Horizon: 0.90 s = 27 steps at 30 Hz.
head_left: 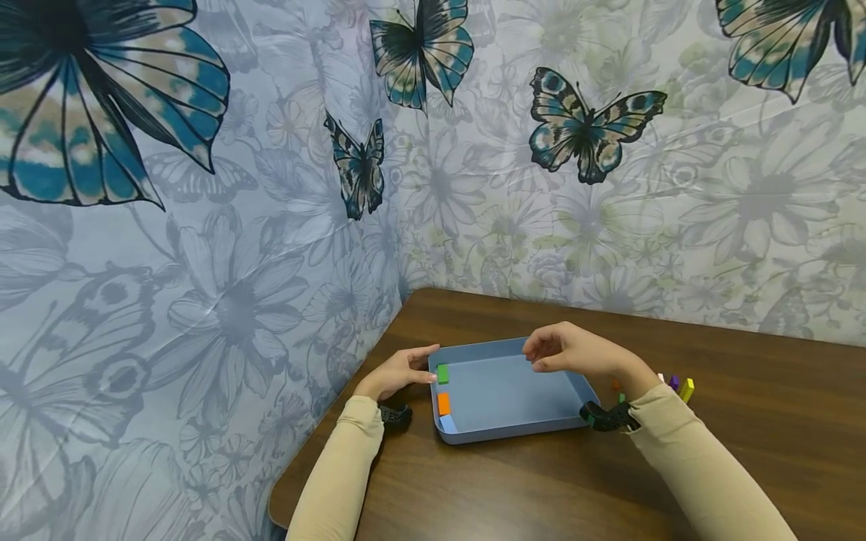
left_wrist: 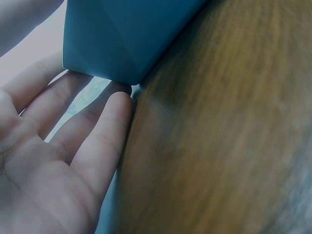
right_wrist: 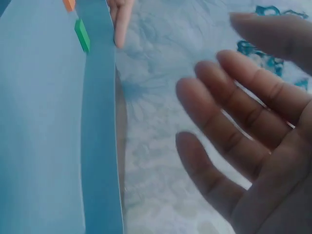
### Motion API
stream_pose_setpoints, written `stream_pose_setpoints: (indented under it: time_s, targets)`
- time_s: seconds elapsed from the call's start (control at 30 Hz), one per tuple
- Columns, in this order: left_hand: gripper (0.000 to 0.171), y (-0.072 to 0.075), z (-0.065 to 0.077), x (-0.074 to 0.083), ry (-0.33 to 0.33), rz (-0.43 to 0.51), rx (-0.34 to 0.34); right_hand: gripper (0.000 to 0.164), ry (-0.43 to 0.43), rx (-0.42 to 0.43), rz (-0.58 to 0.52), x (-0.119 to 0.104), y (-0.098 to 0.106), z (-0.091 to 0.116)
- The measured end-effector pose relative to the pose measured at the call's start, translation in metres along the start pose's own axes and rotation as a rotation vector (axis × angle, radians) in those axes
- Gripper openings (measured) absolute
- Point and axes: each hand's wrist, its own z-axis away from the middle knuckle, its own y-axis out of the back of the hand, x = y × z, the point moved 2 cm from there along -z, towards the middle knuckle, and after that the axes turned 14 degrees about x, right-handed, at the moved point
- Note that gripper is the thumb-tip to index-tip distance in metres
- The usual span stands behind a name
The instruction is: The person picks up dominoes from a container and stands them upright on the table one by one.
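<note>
A shallow blue tray (head_left: 514,387) stands on the wooden table. Along its left wall lie a green block (head_left: 443,374), an orange block (head_left: 443,404) and a light blue block (head_left: 448,424). My left hand (head_left: 399,373) is at the tray's left side, its extended fingers (left_wrist: 114,114) against the outer corner. Over the tray's far right part hovers my right hand (head_left: 564,349), fingers loosely bent. Nothing is between the fingers (right_wrist: 200,100) of that hand in the right wrist view.
To the right of the tray, partly behind my right wrist, are several small blocks, among them a yellow block (head_left: 686,390) and a purple block (head_left: 673,382). Walls with a butterfly pattern (head_left: 595,124) border the table (head_left: 514,481) at the back and left.
</note>
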Motion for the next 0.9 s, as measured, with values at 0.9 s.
stream_pose_setpoints:
  time_s: [0.9]
  targets:
    - [0.073, 0.003, -0.001, -0.003, 0.008, 0.011, -0.002, 0.034, -0.086, -0.244, -0.003, -0.002, -0.105, -0.089]
